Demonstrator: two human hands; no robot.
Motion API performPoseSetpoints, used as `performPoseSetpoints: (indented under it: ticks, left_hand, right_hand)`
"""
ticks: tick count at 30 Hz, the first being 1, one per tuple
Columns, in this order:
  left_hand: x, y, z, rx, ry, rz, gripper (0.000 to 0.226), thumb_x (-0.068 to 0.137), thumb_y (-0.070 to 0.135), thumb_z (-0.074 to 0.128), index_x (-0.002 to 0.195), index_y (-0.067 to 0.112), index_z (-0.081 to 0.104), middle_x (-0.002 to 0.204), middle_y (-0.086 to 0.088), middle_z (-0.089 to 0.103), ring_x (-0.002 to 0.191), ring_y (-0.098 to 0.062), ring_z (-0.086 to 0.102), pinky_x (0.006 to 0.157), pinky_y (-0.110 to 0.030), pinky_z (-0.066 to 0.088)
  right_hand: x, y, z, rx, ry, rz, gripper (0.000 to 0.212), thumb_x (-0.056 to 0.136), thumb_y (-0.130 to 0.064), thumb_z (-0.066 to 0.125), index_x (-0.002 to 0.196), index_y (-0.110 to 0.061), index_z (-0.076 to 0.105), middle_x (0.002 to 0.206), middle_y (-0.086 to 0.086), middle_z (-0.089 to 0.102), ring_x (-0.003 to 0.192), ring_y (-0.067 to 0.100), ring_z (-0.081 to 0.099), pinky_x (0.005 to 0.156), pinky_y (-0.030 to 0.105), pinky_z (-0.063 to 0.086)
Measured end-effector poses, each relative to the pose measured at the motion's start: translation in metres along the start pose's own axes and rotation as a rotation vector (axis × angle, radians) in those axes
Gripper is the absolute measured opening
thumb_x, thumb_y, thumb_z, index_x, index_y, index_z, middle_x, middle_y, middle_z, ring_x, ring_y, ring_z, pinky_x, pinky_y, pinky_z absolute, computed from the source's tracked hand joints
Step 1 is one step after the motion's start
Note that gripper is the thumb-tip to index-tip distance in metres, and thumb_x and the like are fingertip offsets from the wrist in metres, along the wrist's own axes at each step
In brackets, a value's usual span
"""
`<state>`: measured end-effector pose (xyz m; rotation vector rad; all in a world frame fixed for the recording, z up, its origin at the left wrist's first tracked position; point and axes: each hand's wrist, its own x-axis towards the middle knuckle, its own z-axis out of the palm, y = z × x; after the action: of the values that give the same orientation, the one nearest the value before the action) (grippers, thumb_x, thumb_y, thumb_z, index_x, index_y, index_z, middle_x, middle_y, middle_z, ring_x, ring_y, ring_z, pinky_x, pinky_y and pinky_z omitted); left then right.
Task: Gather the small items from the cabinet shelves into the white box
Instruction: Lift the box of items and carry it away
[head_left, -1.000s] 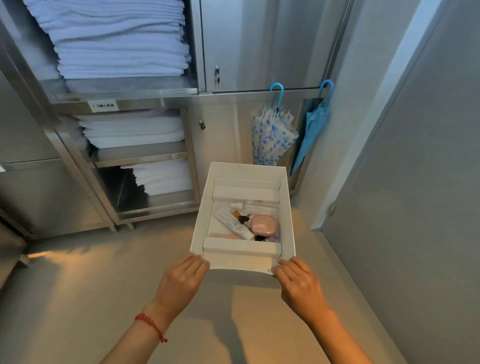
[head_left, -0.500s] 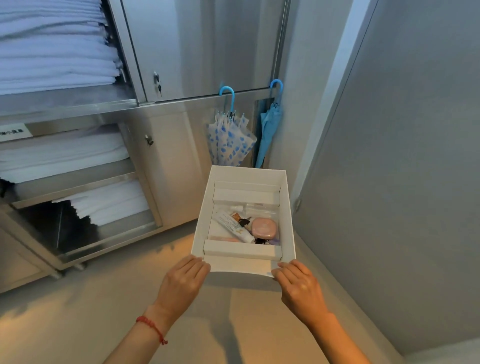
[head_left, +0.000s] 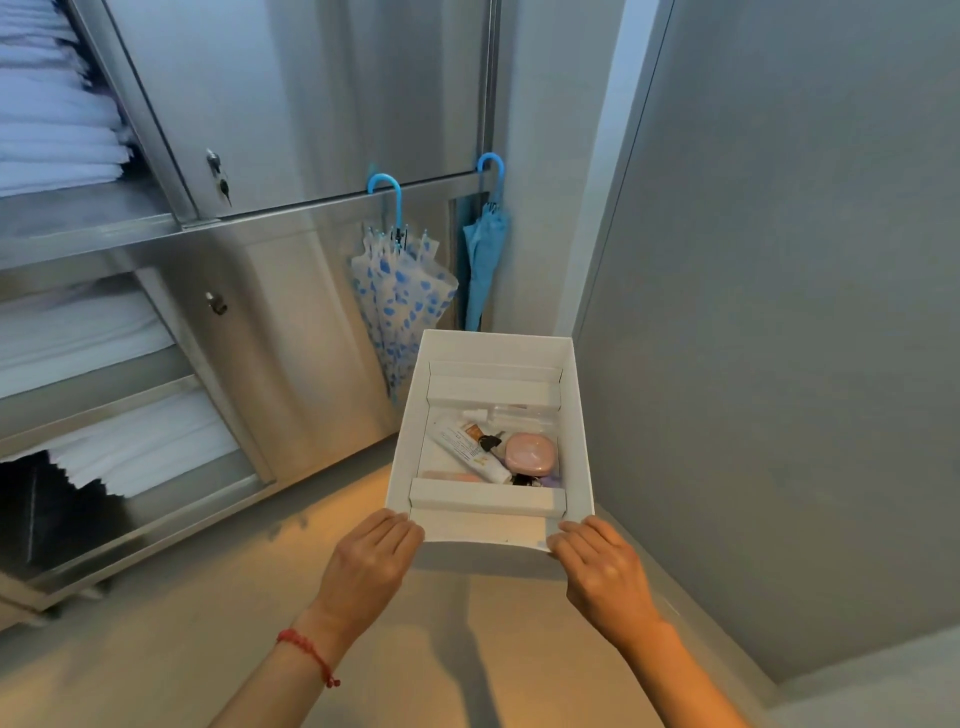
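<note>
I carry the white box (head_left: 581, 415) in front of me above the floor. My left hand (head_left: 371, 564) grips its near left corner and my right hand (head_left: 602, 569) grips its near right corner. Inside lie a white tube (head_left: 470, 453), a pink rounded case (head_left: 530, 454), a small black item (head_left: 489, 442) and a clear packet (head_left: 511, 413). The steel cabinet (head_left: 291, 291) stands to the left with its shelves open.
Stacks of white towels (head_left: 57, 130) fill the cabinet shelves at left. Two folded umbrellas, a white one with blue spots (head_left: 400, 306) and a plain blue one (head_left: 485, 260), hang from the cabinet rail. A grey wall (head_left: 779, 312) runs close on the right.
The view has swung to the right: the cabinet shelves slid left and the grey wall fills more of the right side. Both hands keep the same hold on the box.
</note>
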<state>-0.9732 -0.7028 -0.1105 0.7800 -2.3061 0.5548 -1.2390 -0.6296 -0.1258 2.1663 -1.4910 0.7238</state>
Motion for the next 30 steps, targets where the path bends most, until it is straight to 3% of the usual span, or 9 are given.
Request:
performPoseSetpoints:
  ticks: [6, 10, 18, 23, 30]
  left_hand:
    - [0.033, 0.014, 0.039, 0.003, -0.032, 0.0, 0.064, 0.102, 0.002, 0.018, 0.067, 0.006, 0.072, 0.068, -0.007, 0.068, 0.065, -0.019, 0.067, 0.086, -0.029, 0.046]
    - [0.065, 0.028, 0.071, 0.008, -0.026, -0.01, 0.064, 0.101, 0.0, 0.018, 0.066, 0.005, 0.071, 0.067, -0.008, 0.067, 0.063, -0.02, 0.066, 0.087, -0.031, 0.043]
    - [0.122, 0.06, 0.118, 0.039, -0.057, -0.031, 0.058, 0.098, -0.003, 0.023, 0.067, 0.005, 0.072, 0.068, -0.008, 0.068, 0.064, -0.019, 0.068, 0.078, -0.03, 0.054]
    - [0.142, 0.07, 0.139, 0.033, -0.1, -0.055, 0.062, 0.102, 0.005, 0.019, 0.068, 0.008, 0.072, 0.07, -0.006, 0.069, 0.066, -0.017, 0.068, 0.083, -0.028, 0.052]
    - [0.164, 0.068, 0.16, 0.033, -0.111, -0.078, 0.063, 0.101, 0.005, 0.018, 0.067, 0.008, 0.071, 0.07, -0.006, 0.068, 0.066, -0.018, 0.068, 0.08, -0.03, 0.054]
  right_hand:
    - [-0.002, 0.053, 0.014, 0.023, -0.005, 0.004, 0.025, 0.058, 0.014, 0.066, 0.071, -0.007, 0.069, 0.069, 0.007, 0.065, 0.076, 0.021, 0.066, 0.083, 0.027, 0.042]
    - [0.002, 0.1, 0.022, 0.053, -0.003, 0.003, 0.026, 0.069, 0.011, 0.052, 0.072, -0.007, 0.069, 0.071, 0.007, 0.065, 0.075, 0.021, 0.066, 0.083, 0.027, 0.042]
    - [0.01, 0.187, 0.029, 0.087, 0.0, -0.021, 0.033, 0.073, 0.012, 0.041, 0.072, -0.005, 0.07, 0.071, 0.007, 0.065, 0.073, 0.022, 0.067, 0.081, 0.028, 0.043]
    - [0.015, 0.219, 0.031, 0.089, 0.048, -0.026, 0.049, 0.092, 0.007, 0.027, 0.069, -0.004, 0.069, 0.066, 0.007, 0.063, 0.068, 0.022, 0.066, 0.077, 0.028, 0.044]
    - [0.023, 0.248, 0.047, 0.101, 0.041, -0.021, 0.031, 0.077, 0.012, 0.044, 0.068, -0.004, 0.068, 0.065, 0.007, 0.062, 0.067, 0.023, 0.066, 0.076, 0.027, 0.043]
